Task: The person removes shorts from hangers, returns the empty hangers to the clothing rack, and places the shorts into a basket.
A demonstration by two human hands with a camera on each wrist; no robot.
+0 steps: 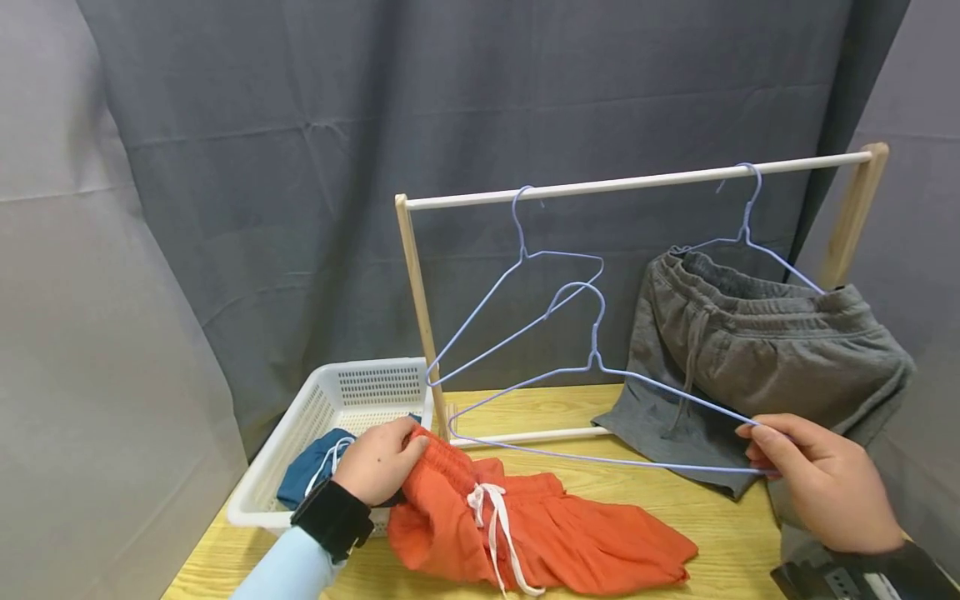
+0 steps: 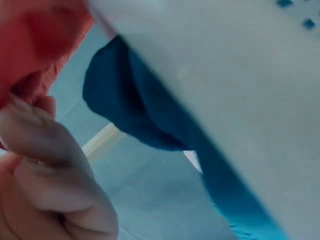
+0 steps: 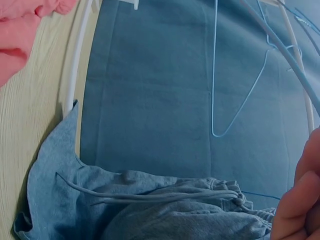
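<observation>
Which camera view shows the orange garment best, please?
The head view: it shows most of the orange garment, including its white drawstring. The left wrist view shows only a blurred part at upper left; the right wrist view also shows only a part at upper left. Neither shows the drawstring.

left wrist: blue garment (image 2: 107,85) part-hidden behind basket (image 2: 240,110) | right wrist: right fingers (image 3: 299,200), grey garment (image 3: 150,217) cut off
</observation>
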